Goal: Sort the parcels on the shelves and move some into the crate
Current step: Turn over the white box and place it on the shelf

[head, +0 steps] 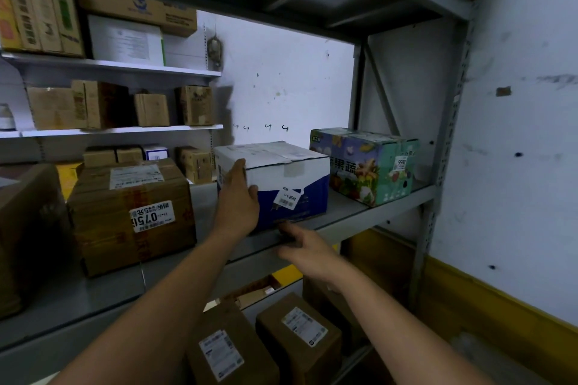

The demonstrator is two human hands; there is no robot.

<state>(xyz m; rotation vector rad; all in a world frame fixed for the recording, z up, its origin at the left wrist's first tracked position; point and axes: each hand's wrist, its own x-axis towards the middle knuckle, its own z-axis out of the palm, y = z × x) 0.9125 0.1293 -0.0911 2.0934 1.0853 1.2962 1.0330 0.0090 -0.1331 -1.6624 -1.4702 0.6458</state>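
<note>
A grey metal shelving unit stands against a white wall. Its middle shelf carries three parcels. Bare shelf shows between them and along the front edge.

The largest, a brown carton, sits at the left near the front edge. Its white sticker is upside down and reads "075"; the rest is too small to read.

The white-and-blue box stands mid-shelf, apart from the carton, with its front bottom edge close to the shelf lip. Its tag reads "0548".

To the right, set further back, a colourful printed box shows fruit and vegetables, the characters "果蔬" and a tag reading "9918". A narrow gap parts it from the white-and-blue box.

On the shelf below, two brown parcels stand side by side. Each bears a shipping label too fine to read.

The left hand straddles the white-and-blue box's left front corner, with fingers straight and together along the side and thumb across the front. The right hand, blurred, hovers at the shelf lip below the box, its fingers loosely extended and holding nothing.
</note>
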